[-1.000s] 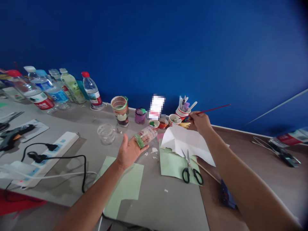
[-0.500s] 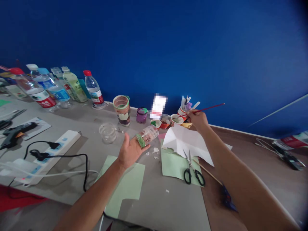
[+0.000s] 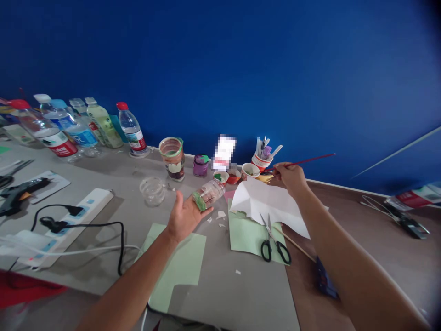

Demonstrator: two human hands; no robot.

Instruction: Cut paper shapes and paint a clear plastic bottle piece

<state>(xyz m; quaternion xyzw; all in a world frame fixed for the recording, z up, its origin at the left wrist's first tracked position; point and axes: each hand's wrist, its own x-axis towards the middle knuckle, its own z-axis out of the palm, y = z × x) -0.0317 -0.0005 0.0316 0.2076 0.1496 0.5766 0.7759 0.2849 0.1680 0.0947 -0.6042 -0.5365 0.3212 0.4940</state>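
My left hand [image 3: 186, 218] is palm up, thumb apart, and holds a small clear plastic bottle [image 3: 213, 193] lying tilted across its fingers. Green paint [image 3: 200, 201] coats the end of the bottle nearest the palm. My right hand [image 3: 291, 177] pinches a thin red paintbrush [image 3: 315, 160], whose handle points right; its bristle end is hard to make out. Just left of that hand is a white paper cup [image 3: 250, 171]. Small cups of green paint [image 3: 220, 177] and red paint [image 3: 234, 176] stand beside it.
Black-handled scissors [image 3: 274, 246] lie on green paper [image 3: 241, 234] beside a white sheet [image 3: 268, 204]. A painted cup [image 3: 172, 158], a purple jar [image 3: 200, 165] and a clear round container [image 3: 152, 191] stand behind my left hand. Left are bottles [image 3: 132, 131], a power strip [image 3: 74, 225] and a glue gun [image 3: 24, 193].
My right hand has drawn the paintbrush slightly right and down, away from the white paper cup. My left hand still supports the bottle in much the same pose.
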